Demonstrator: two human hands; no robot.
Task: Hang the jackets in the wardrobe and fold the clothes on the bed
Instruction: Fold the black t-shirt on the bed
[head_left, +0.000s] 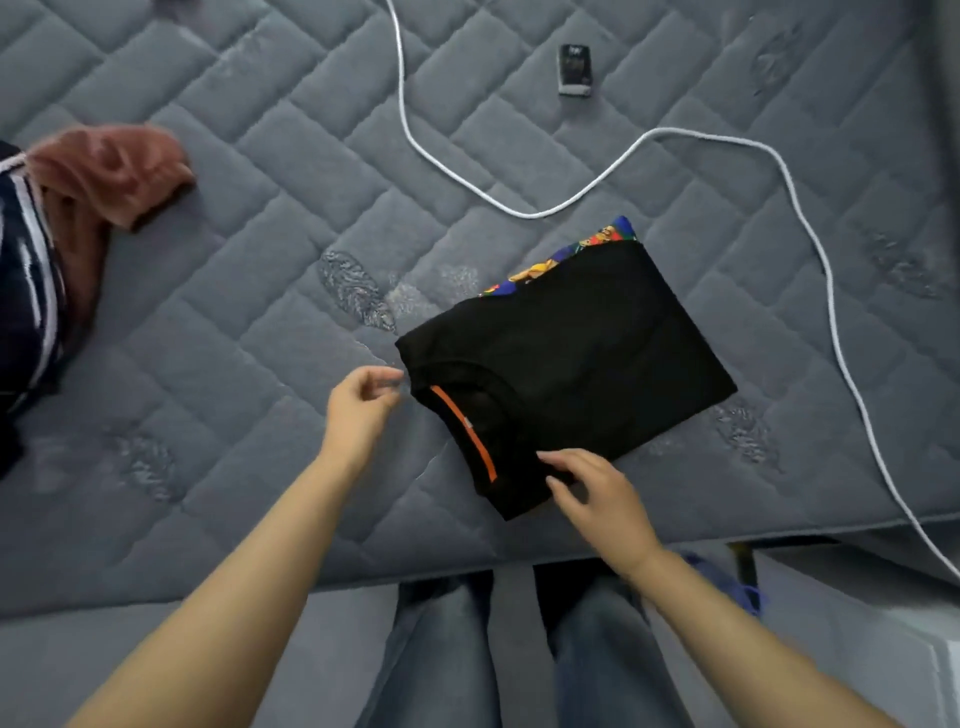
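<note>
No readable text. Small dark box (575, 70) on the mattress (249, 270) has markings, too blurred to read.

One folded black shirt (571, 364), one patterned garment (576, 252) (underneath), two hands (358, 410), one white cable (675, 136)

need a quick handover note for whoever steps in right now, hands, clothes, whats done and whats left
Left hand: loosely curled, empty, at the folded black t-shirt's left corner.
Right hand: fingers resting on the shirt's near edge, by the collar.
Black t-shirt lies folded on the mattress, on top of a colourful printed garment.
Left to do: the rust-coloured garment and dark striped garment lie unfolded at the left edge. No wardrobe or jackets identifiable in view.
</note>
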